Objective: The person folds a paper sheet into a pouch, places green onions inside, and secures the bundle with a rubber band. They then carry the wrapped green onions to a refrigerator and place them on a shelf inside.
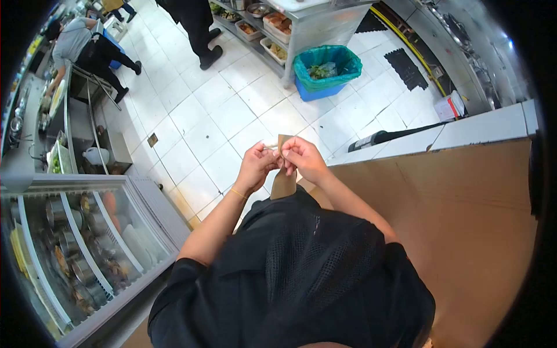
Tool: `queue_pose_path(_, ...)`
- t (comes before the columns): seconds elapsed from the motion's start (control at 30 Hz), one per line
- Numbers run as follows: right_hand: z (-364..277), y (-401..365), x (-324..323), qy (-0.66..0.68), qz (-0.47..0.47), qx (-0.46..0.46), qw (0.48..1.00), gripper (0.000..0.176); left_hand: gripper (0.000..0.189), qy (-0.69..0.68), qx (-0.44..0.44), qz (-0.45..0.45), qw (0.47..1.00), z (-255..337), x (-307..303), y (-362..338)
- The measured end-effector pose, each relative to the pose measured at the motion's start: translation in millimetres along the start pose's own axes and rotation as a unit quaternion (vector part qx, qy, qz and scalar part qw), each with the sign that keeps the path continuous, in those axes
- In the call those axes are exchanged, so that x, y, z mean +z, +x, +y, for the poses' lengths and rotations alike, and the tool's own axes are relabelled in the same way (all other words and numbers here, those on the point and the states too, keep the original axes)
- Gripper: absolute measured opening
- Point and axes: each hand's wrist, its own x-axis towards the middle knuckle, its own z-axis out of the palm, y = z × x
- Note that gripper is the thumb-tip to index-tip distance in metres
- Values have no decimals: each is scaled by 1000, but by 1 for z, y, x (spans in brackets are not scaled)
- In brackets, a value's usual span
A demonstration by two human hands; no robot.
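In front of my chest a flat brown strip (284, 184), like paper or cardboard, stands lengthwise between my hands. My right hand (306, 160) pinches it near its upper part with thumb and fingers. My left hand (259, 166) is closed too, its fingertips meeting the strip's left edge. A thin pale piece (270, 146) shows by the left fingers; what it is I cannot make out. A thin yellow band (238, 192) circles my left wrist.
A glass-topped display fridge (152, 216) with metal containers stands at left. Brown board (441, 232) covers the right side. Ahead are a blue bin (322, 91) with a green liner and a steel shelf unit (313, 32). Two people (78, 43) (194, 26) stand farther off.
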Motion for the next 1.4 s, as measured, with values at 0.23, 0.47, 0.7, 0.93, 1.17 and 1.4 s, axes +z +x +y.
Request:
queue_pose_path(0.23,-83,91,-62,-53,-10,-25,998,27,22,11,52,17,998,52,29,115)
queue_pose_path(0.47,-104,157,-121,-78,-16,-58,995,34,25,81,33,106,991,80,55,217)
queue_pose_path(0.7,-171,187,-236,-241,101,-71,963,25,27,282,34,-166,944,142,94,339)
queue_pose_path(0.93,-243,154,-314,-236,325,-81,912,26,35,327,-19,-362,873,169,201,451)
queue_pose_path(1.17,-272,121,-404,-167,427,-79,885,29,40,287,-96,-401,865,124,298,536)
queue_pose_path(1.4,-281,117,-504,-55,438,-189,877,33,40,263,-67,-358,893,58,397,605)
